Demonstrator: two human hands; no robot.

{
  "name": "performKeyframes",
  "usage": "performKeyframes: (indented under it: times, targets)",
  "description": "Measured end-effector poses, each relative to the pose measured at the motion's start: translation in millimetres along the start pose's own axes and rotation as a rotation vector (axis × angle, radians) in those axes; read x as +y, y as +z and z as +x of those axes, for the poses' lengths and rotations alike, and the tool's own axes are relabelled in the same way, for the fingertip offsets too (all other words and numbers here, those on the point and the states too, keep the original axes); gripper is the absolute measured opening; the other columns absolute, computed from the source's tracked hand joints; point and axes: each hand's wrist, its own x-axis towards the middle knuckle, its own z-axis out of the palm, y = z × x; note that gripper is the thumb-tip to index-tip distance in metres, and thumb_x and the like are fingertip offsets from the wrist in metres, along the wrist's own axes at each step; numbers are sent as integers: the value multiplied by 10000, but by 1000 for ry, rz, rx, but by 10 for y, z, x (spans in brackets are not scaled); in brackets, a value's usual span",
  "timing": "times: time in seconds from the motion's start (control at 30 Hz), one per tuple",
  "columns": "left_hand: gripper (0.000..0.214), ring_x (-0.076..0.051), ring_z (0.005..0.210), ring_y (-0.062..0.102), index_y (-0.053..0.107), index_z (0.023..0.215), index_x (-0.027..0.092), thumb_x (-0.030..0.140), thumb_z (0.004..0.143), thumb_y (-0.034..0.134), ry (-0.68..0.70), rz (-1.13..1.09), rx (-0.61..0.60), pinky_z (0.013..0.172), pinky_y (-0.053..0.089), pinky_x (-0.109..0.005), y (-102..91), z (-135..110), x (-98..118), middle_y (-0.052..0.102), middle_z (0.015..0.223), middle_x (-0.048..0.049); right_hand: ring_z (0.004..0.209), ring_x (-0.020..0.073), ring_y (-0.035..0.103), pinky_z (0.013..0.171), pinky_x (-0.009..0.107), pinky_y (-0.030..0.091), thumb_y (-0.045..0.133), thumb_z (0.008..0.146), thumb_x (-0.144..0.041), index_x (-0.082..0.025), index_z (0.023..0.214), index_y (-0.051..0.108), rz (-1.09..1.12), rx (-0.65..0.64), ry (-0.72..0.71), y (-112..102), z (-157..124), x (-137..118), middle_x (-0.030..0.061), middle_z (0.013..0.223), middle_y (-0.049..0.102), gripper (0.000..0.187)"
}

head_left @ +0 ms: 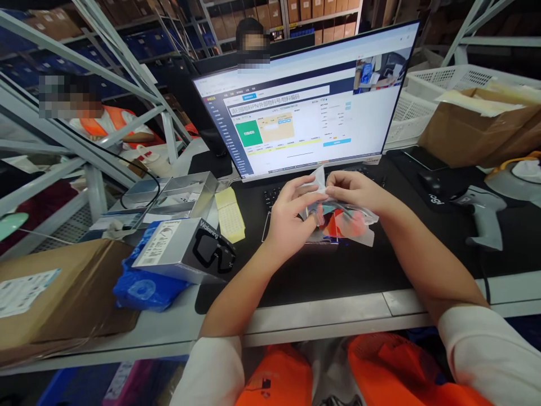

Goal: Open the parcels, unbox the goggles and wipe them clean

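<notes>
Over the black desk mat, both hands are at a clear plastic bag (367,232) with something shiny orange-red (340,223) inside; its exact kind is hard to make out. My left hand (289,217) grips the bag's left side, thumb below and fingers above. The fingertips of my right hand (354,190) are pinched at the bag's upper edge, close to the left fingertips. A whitish flap of the bag (320,178) sticks up between the hands. Behind them is a keyboard (271,196), partly covered.
A large monitor (296,124) stands behind the hands. To the left are a yellow label pad (230,214), a silver goggles box (186,251), a blue plastic package (147,290) and a cardboard box (63,304). A barcode scanner (484,217) and mouse (430,181) lie right. Two people are beyond.
</notes>
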Motion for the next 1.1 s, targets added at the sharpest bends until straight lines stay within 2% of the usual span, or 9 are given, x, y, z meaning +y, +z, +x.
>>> performKeyframes:
  times: [0.17,0.3,0.43,0.53,0.73,0.83,0.93,1.1]
  targets:
    - [208,-219,1154,706,726,1065,196,73,904,681,128,-32,21,1003,616,-399,3,6,-5,610,1321,-102,661,119,463,613,259,369,780,814,-493,-183,811,571,74,20,-30,-59,-26,-38,-13,727,545,374]
    - [211,-221,1145,707,708,1082,214,105,901,710,164,-1,87,1006,617,-410,-5,14,-21,599,1307,-89,698,137,525,638,264,410,785,774,-389,-184,821,593,61,48,28,-152,-57,-67,7,770,605,284]
    - [203,-231,1164,699,686,1075,227,119,905,710,161,7,172,1012,614,-423,3,4,-59,573,1304,-71,682,150,533,609,272,407,799,740,-486,-160,824,655,-42,-112,145,-179,-58,-61,28,776,643,366]
    - [155,-234,1174,693,667,1035,217,129,913,701,167,15,207,1012,613,-431,33,-14,-90,564,1286,-65,674,152,521,618,279,401,778,752,-591,-161,754,632,-79,-137,99,-64,-28,-39,21,734,621,453]
    - [131,-228,1201,673,664,980,210,112,903,706,224,104,246,1026,595,-425,86,-42,-201,556,1282,-56,605,135,474,586,281,354,569,890,-705,-178,654,544,-124,85,-19,275,12,-2,16,626,556,578]
    - [145,-229,1182,689,647,966,207,120,887,732,248,77,311,1012,597,-419,64,-30,-279,540,1292,-49,627,134,471,585,271,350,584,891,-683,-175,702,573,-62,14,-45,363,-16,-7,9,656,559,542]
    - [184,-223,1124,722,606,946,203,180,873,773,171,-18,416,973,610,-408,41,-7,-325,538,1290,-41,629,129,478,601,266,369,594,898,-647,-172,740,592,65,-44,-59,402,-47,-19,0,664,555,500]
    - [328,-210,1120,713,520,835,183,339,856,809,-5,-148,607,984,600,-407,115,-16,-315,554,1287,-46,606,114,443,577,263,323,576,915,-607,-177,709,558,-7,55,-33,531,-47,-8,-15,638,518,477]
